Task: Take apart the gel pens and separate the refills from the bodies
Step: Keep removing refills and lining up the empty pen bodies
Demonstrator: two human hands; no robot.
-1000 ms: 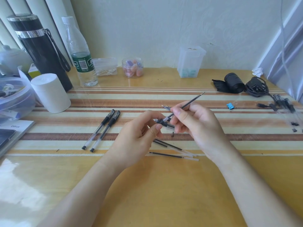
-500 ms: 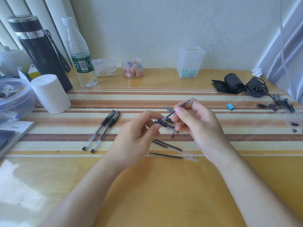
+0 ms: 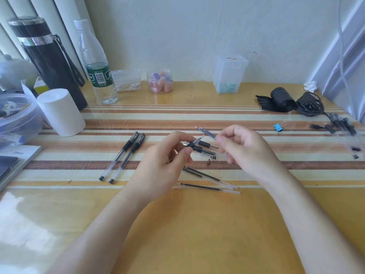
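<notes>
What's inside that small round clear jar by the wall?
The jar holds small pink, orange and purple pieces. Front ones cover any behind, and what they are is unclear.

Pale embossed wall (image 3: 197, 26) rising behind, glossy yellow desk (image 3: 197, 234) carrying brown and cream stripes across its middle, white vertical blinds (image 3: 65, 12) hanging at left, daylight glaring off its near left corner.

Both forearms angle in toward the middle. Left hand (image 3: 164, 165) pinches a pen (image 3: 193, 144) between thumb and fingertips. Right hand (image 3: 246, 151) is curled but blurry, can't tell its grip.
</notes>
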